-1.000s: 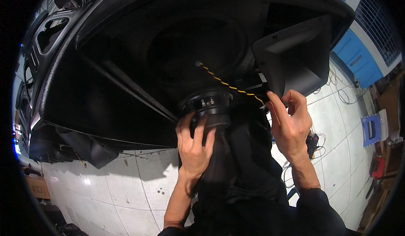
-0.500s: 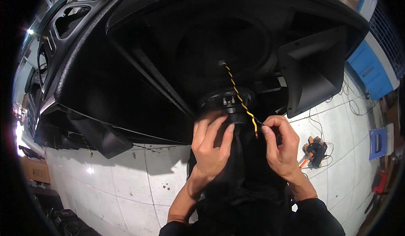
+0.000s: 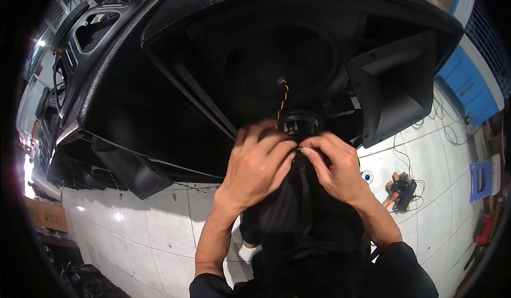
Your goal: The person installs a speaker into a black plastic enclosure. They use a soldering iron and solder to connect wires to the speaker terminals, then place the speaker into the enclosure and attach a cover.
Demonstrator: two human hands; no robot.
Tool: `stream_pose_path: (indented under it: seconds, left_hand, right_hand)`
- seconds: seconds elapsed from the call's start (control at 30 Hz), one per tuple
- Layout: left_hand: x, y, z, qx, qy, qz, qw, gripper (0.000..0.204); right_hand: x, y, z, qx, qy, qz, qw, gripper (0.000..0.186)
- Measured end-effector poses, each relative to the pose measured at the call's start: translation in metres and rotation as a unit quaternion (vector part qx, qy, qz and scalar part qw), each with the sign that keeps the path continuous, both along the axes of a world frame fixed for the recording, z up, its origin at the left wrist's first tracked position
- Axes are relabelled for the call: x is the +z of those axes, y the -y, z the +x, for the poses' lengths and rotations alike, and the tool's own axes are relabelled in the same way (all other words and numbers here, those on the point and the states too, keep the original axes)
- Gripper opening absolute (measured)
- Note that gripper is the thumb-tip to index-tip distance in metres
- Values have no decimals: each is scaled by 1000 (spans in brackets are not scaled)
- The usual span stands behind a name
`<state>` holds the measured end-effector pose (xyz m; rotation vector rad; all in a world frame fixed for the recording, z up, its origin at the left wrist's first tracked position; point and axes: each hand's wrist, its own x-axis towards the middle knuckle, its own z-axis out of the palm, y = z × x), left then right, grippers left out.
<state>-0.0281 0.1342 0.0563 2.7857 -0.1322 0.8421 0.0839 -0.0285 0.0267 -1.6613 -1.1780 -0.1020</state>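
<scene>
A twisted black-and-yellow wire (image 3: 284, 99) comes out of a hole in the large black speaker cabinet (image 3: 175, 42) and runs down behind the fingers of my left hand (image 3: 254, 162). That hand is closed around the wire's lower stretch, which it hides. My right hand (image 3: 337, 165) is pinched at the wire's end, its fingertips meeting the left ones. What exactly lies between the tips is mostly covered. Just beyond my hands sits a round black speaker driver (image 3: 310, 122) with small metal terminals on its face, above my dark-clothed lap.
A black horn (image 3: 394, 87) hangs at the cabinet's right side, another horn (image 3: 133, 167) at the left. On the white tiled floor (image 3: 154, 229) lie a black-and-orange tool (image 3: 403, 192), a small round ring-like part (image 3: 367, 177) and loose cables. Blue bins (image 3: 471, 82) stand far right.
My left hand has moved up onto the wire, and my right hand has shifted left until the fingertips meet. The wire now bends left, its yellow end hidden.
</scene>
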Motion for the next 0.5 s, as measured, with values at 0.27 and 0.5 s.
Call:
stream_pose_path:
  seconds: [0.27, 0.5]
  left_hand:
    - [-21, 3, 15, 95, 64, -217, 969, 13]
    - [-27, 12, 30, 142, 68, -342, 926, 14]
  right_hand:
    - [-11, -26, 20, -14, -73, -5, 997, 9]
    - [-16, -37, 23, -73, 8, -9, 997, 6]
